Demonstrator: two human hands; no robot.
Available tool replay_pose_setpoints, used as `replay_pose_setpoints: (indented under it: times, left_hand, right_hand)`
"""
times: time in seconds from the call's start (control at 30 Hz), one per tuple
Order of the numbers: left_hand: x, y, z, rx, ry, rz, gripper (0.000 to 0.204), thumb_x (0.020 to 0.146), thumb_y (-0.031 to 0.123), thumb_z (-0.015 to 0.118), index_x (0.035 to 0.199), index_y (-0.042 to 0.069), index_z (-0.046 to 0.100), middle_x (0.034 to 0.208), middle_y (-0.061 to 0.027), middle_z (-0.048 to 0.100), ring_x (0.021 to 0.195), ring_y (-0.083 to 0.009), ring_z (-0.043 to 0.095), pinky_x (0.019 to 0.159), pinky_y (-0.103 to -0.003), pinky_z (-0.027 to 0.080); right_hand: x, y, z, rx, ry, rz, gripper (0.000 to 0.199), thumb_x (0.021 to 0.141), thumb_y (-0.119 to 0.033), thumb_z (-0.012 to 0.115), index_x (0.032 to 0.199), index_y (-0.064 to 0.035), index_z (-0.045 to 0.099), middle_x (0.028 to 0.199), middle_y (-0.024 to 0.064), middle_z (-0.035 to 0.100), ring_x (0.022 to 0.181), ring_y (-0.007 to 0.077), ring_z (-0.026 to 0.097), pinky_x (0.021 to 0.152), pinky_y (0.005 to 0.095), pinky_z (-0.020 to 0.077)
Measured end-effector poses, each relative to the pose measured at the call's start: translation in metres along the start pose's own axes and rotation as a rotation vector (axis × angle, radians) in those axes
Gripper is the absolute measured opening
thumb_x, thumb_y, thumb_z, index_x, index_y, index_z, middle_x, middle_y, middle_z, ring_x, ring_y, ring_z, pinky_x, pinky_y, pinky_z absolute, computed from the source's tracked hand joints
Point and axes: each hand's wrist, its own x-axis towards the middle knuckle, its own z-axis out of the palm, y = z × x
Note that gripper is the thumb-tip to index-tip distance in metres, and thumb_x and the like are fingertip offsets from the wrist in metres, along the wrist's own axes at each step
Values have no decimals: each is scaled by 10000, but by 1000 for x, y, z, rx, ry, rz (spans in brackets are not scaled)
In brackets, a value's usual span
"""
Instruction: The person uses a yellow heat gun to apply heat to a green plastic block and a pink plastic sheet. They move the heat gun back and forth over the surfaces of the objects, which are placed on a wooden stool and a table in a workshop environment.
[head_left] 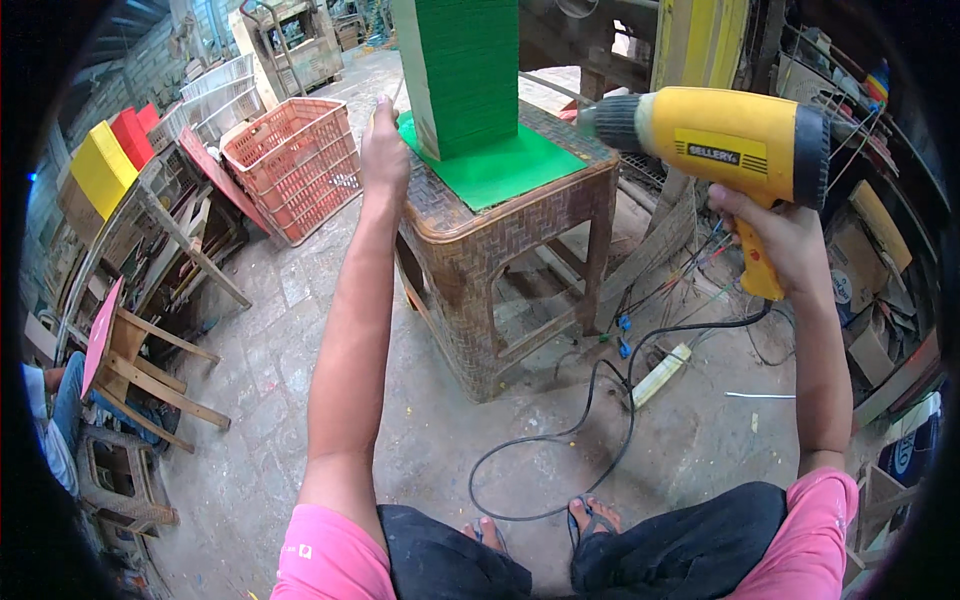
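Observation:
My right hand (785, 240) is wrapped round the handle of a yellow and black heat gun (725, 140). Its nozzle points left toward a tall green block-shaped piece (465, 75), a gap away from it. This piece stands upright on a flat green base (510, 165), on top of a brown woven-patterned stool (450, 260). At the stool's left edge, my left hand (385, 155) is closed beside the green piece, thumb up. A thin pale line shows near its fingers, but what it grips is hard to make out.
The black cord (560, 435) loops over the floor before my feet, near a pale yellow strip (662, 375). An orange plastic crate (295, 170) stands left of the stool. Farther left are a pink-topped wooden stool (130, 350) and a seated person's leg (70, 410).

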Motion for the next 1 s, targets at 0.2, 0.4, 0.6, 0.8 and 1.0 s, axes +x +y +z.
replay_pose_setpoints:
  times: [0.2,0.4,0.6,0.8,1.0]
  left_hand:
    - [1,-1,1,-19,-9,-2,690,972,490,354,1423,-29,291,1462,-211,335,1382,-284,281,1128,-359,191]
    - [-4,3,-6,-1,21,-23,693,967,504,358,1420,-19,306,1460,-204,343,1372,-281,302,1119,-360,210]
    - [-2,1,0,-59,22,19,697,966,513,352,1424,-10,302,1462,-216,334,1370,-290,306,1118,-369,217]
    - [-4,6,1,-61,48,-4,702,966,510,358,1425,-17,292,1460,-215,336,1373,-300,297,1123,-374,210]
    - [-3,3,0,-5,81,49,657,977,472,348,1361,-61,351,1373,-223,411,1294,-288,360,1081,-352,247]
  right_hand:
    - [-11,3,0,-118,-64,-3,318,755,-103,789,1028,-8,657,857,53,672,704,104,604,611,234,490]
    - [-11,28,-20,-166,-139,-131,336,772,-137,776,1064,-26,652,954,68,685,821,136,645,720,268,531]
    - [-19,106,-99,-798,-146,-578,477,788,-269,763,1190,-79,589,1194,91,612,1129,248,545,982,378,405]
    - [-25,131,-125,-1051,-52,-655,480,801,-275,752,1202,-72,583,1212,105,606,1149,252,540,991,382,400]
    - [-34,38,-47,-582,-43,-267,303,804,-200,751,1054,-54,664,979,84,693,900,203,668,801,315,521]
